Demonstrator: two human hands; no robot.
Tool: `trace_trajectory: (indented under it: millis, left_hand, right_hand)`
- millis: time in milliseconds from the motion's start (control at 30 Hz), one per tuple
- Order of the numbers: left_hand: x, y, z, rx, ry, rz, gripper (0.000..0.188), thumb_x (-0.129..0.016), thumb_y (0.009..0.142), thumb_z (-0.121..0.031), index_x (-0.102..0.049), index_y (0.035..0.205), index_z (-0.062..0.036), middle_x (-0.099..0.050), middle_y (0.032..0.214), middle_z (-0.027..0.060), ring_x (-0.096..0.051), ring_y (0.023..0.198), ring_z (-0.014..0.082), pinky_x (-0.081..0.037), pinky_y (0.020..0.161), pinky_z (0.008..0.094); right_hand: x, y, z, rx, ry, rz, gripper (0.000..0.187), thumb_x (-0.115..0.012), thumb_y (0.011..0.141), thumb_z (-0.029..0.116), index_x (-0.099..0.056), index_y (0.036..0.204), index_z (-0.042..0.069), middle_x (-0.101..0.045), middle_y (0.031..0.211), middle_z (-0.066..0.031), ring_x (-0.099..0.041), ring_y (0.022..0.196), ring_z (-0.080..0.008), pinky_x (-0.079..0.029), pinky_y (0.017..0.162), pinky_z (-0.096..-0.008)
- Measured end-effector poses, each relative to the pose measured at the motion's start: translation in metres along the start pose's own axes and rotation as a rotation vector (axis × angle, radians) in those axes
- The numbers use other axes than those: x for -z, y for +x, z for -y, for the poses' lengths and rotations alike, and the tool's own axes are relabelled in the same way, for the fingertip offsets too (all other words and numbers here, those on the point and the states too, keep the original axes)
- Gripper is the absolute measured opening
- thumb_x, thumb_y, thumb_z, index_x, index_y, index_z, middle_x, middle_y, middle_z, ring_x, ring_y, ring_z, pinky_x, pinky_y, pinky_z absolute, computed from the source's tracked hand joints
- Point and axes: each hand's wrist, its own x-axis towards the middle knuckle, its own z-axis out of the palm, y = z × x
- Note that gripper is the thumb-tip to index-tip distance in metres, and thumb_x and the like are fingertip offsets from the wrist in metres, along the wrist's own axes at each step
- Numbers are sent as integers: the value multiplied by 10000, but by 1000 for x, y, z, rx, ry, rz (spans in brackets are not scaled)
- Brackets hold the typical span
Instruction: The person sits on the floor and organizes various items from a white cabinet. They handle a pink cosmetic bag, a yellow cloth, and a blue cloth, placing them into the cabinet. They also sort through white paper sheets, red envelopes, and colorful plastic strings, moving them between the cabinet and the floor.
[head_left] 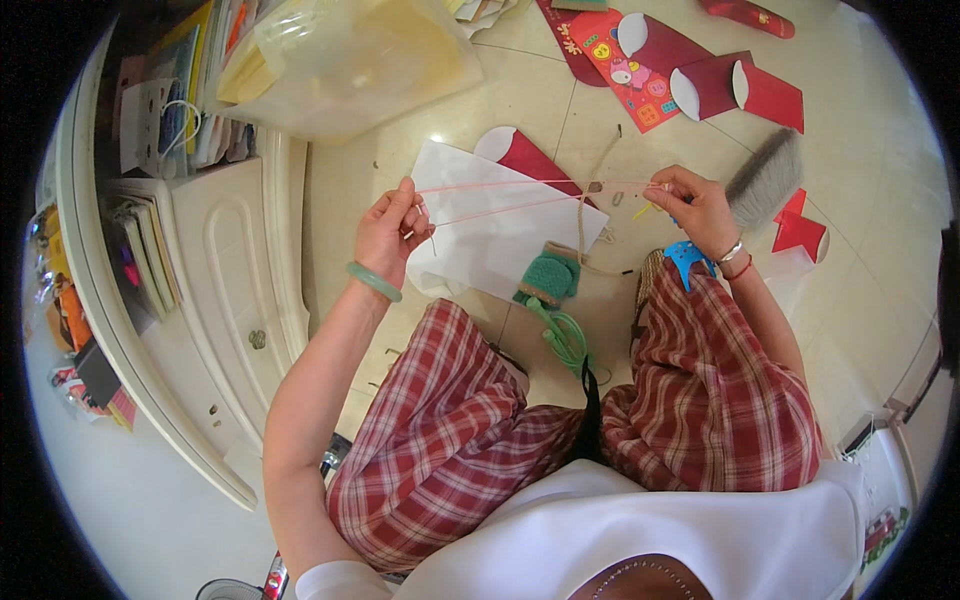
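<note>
A thin pinkish-red string (500, 185) is drawn out between my two hands above the floor, in two strands that converge to the right. At its left end the fingers of my left hand (393, 232) are closed on it, below a pale green bangle. My right hand (697, 212) pinches the other end between thumb and fingers; a short yellow bit hangs near that pinch. Under the string lies a white paper sheet (480, 240), with a dark red envelope (530, 160) partly on it. A blue claw-shaped thing (688, 262) rests on my right knee, just below my right hand.
A green knitted piece (550, 275) and a coil of green cord (567, 335) lie between my knees. Several red envelopes (768, 95) and a grey brush (765, 178) are at the far right. A clear plastic bag (340, 70) and a white cabinet (225, 250) stand left.
</note>
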Motion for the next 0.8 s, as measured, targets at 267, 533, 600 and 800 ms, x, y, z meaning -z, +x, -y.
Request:
trace_trajectory:
  millis: [267, 533, 600, 800]
  left_hand:
    - [60, 31, 10, -71, -155, -58, 281, -591, 942, -270, -576, 1159, -92, -562, 787, -51, -397, 525, 31, -429, 602, 207]
    - [76, 37, 8, -80, -80, -103, 294, -586, 945, -243, -574, 1214, -123, -603, 849, -45, -358, 468, 28, -430, 533, 192]
    - [78, 38, 10, -92, -45, -130, 293, -590, 943, -242, -586, 1205, -110, -624, 856, -29, -353, 474, 29, -428, 537, 204]
    - [125, 50, 19, -139, -43, -238, 290, -602, 936, -257, -604, 1187, -112, -648, 891, -11, -373, 484, 21, -424, 530, 204]
  right_hand:
    - [32, -2, -16, -244, 412, 153, 259, -564, 947, 327, -581, 878, 77, -480, 581, 38, -363, 468, -17, -218, 417, -189]
    - [59, -7, -33, -258, 643, 31, 282, -536, 965, 333, -557, 837, 83, -393, 520, 55, -282, 426, -24, -182, 399, -205]
    - [62, -6, -35, -250, 653, -28, 285, -539, 964, 338, -556, 829, 87, -377, 513, 62, -277, 423, -25, -181, 398, -207]
    - [101, 0, -61, -239, 710, -287, 276, -539, 965, 339, -556, 835, 96, -360, 505, 72, -280, 415, -26, -196, 400, -201]
